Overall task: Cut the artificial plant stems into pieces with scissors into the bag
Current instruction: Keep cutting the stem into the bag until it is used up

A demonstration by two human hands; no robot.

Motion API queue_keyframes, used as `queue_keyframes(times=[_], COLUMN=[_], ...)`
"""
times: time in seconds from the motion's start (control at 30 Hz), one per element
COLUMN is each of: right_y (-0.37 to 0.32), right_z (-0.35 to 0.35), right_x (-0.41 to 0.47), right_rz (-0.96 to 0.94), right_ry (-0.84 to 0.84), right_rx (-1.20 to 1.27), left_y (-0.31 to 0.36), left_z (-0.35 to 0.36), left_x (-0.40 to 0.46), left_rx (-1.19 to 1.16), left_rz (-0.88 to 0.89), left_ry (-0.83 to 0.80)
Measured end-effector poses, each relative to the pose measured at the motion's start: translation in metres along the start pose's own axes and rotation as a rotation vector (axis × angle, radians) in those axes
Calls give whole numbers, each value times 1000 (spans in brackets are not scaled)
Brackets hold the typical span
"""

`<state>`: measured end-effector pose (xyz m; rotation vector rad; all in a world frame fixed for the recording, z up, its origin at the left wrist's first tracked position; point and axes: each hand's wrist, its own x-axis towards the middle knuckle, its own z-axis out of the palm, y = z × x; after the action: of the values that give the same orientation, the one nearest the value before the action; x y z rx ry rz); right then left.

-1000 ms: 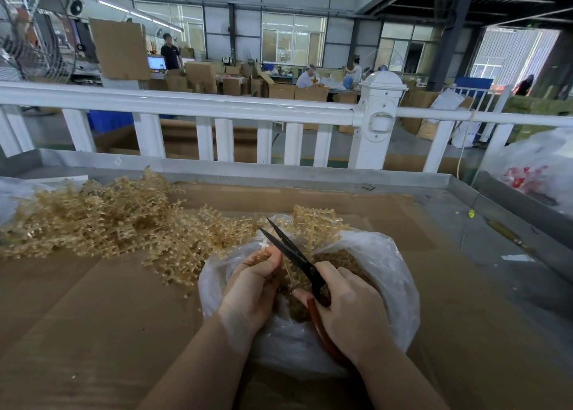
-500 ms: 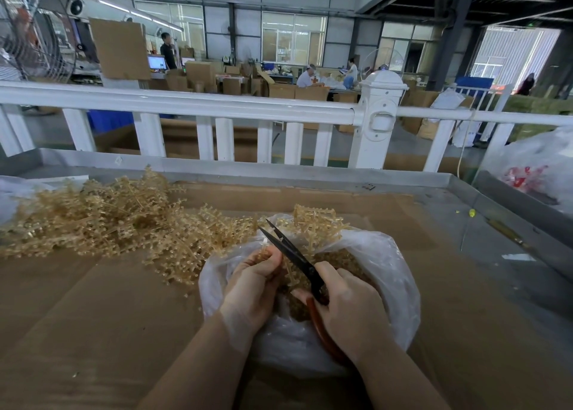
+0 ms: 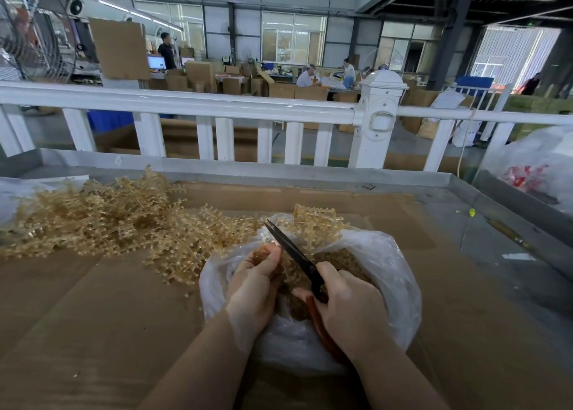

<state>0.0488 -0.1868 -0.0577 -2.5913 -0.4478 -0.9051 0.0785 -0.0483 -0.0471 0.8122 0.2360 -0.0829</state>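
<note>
Plastic bag point(image 3: 387, 273) under your fingers | left hand point(image 3: 257, 288) pinches stem point(image 3: 313, 227) | right hand point(image 3: 350, 310) squeezes scissors point(image 3: 291, 251), blades closed | snip close past your fingertips

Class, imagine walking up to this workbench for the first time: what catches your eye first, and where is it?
First, the black scissors in the right hand, blades closed over the clear plastic bag of cut pieces. The left hand holds a stem beside them. To the left, a golden pile of stems sprawls across the cardboard.
</note>
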Motion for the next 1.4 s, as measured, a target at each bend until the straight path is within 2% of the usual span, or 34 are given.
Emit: queue_keyframes(times=[0.27,0.57,0.7,0.83,1.07,1.4], right_y=[2,3,4,5,4,6], right_z=[-2,0,-1,-5,-5,-1], right_x=[-2,-2,-3,-4,-3,-3], right_rz=[21,48,65,53,64,35], right_ry=[69,62,74,119,41,-85], right_rx=[40,43,76,150,149,87], left_y=[0,-2,1,1,0,0], left_z=[-1,-5,-7,-6,-5,-9], left_x=[5,4,0,0,5,9], left_rx=[-112,-155,-69,-98,-216,-171], left_rz=[-28,113,115,160,170,214], left_ry=[58,-128,-220,-169,0,3])
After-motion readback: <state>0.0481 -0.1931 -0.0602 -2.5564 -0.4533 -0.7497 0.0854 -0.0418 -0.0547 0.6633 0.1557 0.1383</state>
